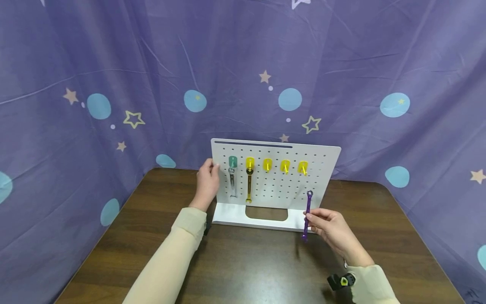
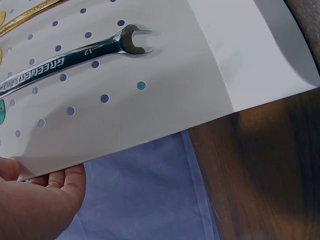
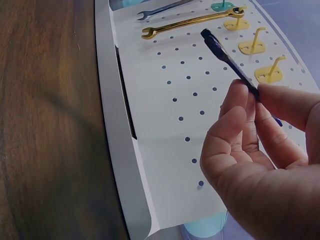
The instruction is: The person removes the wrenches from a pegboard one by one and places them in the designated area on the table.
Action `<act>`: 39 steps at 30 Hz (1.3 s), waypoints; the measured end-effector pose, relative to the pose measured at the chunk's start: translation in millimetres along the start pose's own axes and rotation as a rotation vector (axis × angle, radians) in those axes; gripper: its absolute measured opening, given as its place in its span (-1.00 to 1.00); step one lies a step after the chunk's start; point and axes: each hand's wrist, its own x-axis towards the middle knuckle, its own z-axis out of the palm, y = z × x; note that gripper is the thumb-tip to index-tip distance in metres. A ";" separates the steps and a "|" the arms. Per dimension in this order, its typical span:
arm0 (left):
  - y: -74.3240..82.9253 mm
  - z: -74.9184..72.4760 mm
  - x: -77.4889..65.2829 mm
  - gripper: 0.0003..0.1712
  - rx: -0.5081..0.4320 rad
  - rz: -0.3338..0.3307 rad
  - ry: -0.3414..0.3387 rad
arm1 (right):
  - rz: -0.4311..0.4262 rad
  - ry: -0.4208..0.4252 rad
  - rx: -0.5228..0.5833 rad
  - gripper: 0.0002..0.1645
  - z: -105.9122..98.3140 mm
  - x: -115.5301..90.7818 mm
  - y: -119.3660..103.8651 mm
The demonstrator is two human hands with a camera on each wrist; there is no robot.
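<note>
A white pegboard (image 1: 277, 190) stands upright on its base on the table. My left hand (image 1: 208, 182) grips its left edge; the left wrist view shows the thumb on the front and the fingers (image 2: 74, 182) behind. With thumb and fingertips my right hand (image 1: 334, 232) pinches a purple combination wrench (image 1: 308, 215) around its middle, ring end up, before the board's lower right part. A silver wrench (image 2: 75, 57) hangs from the green hook (image 1: 233, 161). Beside it a gold wrench (image 1: 249, 185) hangs on a yellow hook (image 1: 249, 162).
Three more yellow hooks, among them the rightmost hook (image 1: 302, 167), carry nothing. The board's base (image 1: 231, 213) has a cut-out in the middle. Brown wooden table (image 1: 243, 261) lies around it, and a purple curtain (image 1: 243, 63) with stars and dots hangs behind.
</note>
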 end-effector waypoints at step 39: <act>-2.2 -0.3 0.7 -0.81 -0.006 0.015 -0.005 | -0.011 0.019 0.004 -0.88 -19.4 -14.4 7.6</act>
